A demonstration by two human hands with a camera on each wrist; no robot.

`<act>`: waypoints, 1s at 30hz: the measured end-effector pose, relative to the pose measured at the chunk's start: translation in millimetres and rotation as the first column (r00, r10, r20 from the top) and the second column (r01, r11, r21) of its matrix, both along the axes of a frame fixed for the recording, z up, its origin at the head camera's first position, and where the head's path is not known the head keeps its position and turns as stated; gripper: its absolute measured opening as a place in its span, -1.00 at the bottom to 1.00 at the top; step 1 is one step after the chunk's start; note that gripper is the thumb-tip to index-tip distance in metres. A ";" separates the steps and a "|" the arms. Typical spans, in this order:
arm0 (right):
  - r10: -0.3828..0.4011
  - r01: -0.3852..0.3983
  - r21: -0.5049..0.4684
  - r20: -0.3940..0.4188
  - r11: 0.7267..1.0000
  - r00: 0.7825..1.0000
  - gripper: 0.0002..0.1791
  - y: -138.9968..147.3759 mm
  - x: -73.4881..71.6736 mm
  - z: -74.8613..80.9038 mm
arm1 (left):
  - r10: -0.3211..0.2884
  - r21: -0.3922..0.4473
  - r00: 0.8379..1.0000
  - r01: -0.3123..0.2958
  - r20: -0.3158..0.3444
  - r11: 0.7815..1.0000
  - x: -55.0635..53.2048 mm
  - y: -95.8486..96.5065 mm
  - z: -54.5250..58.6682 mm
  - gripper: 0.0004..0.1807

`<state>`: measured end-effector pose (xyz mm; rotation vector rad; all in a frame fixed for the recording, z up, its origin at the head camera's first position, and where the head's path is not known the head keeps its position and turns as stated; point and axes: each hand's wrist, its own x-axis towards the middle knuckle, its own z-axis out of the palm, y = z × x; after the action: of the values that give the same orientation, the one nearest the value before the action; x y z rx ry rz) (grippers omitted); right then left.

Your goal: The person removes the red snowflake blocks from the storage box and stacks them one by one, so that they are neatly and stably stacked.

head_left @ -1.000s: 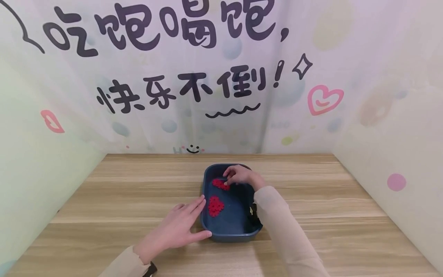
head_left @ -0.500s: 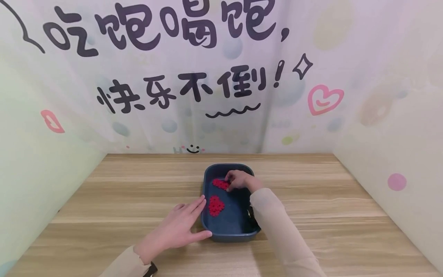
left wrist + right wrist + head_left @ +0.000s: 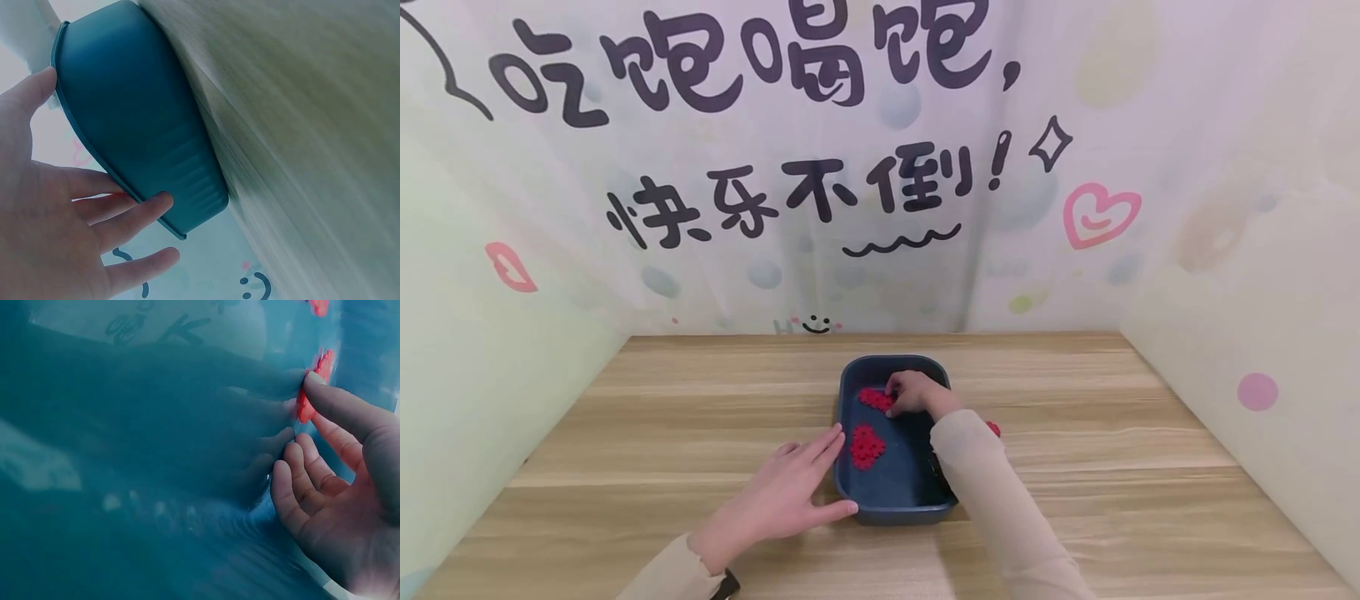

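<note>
A dark blue rectangular bin [image 3: 898,492] stands on the wooden table. In it lie two flat clusters of red notched, flower-like pieces: a near cluster [image 3: 867,447] by the left wall and a far cluster [image 3: 872,397]. My right hand [image 3: 917,393] reaches into the far part and pinches the edge of the far cluster; in the right wrist view its thumb and forefinger meet at the red piece [image 3: 306,403], with the other fingers loosely bent near the bin floor. Fingers spread, my left hand [image 3: 782,492] rests against the bin's left rim, as the left wrist view also shows.
Another red piece [image 3: 993,427] shows on the right, mostly hidden behind the right sleeve [image 3: 1000,492]. Something dark sits inside the bin's right side, partly covered by that sleeve. A printed curtain [image 3: 880,292] hangs at the table's back edge.
My right hand has come down onto the far cluster and its forearm has shifted left, uncovering a red piece to the right. The left hand keeps its place on the rim.
</note>
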<state>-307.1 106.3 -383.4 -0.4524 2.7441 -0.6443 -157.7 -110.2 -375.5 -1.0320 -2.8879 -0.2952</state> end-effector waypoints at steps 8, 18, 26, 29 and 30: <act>-0.002 0.003 -0.076 0.014 0.997 1.000 -0.69 -2.2 0.9 -1.5 | 0.013 -0.001 1.000 -0.013 0.023 1.000 1.0 0.3 0.5 -0.03; 0.024 -0.018 -0.077 0.081 0.997 0.996 -0.66 -1.4 -1.0 -3.5 | 0.007 0.004 1.000 -0.007 0.009 1.000 0.9 0.3 0.0 -0.05; 0.041 -0.031 -0.091 0.114 0.995 0.993 -0.67 -1.5 -0.8 -2.7 | 0.002 0.007 1.000 -0.002 -0.011 1.000 1.0 0.1 0.0 -0.05; 0.050 -0.039 -0.094 0.115 0.995 0.992 -0.67 -1.0 -0.8 -2.8 | 0.003 0.004 1.000 -0.003 -0.013 1.000 1.2 0.1 0.3 -0.06; 0.054 -0.043 -0.094 0.112 0.995 0.992 -0.67 -0.9 -0.8 -2.9 | 0.003 0.004 1.000 -0.003 -0.013 1.000 1.2 0.2 0.4 -0.06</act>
<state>-307.9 105.4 -386.3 -0.4852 2.5959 -0.7616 -156.4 -110.1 -375.1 -1.0243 -2.8762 -0.2936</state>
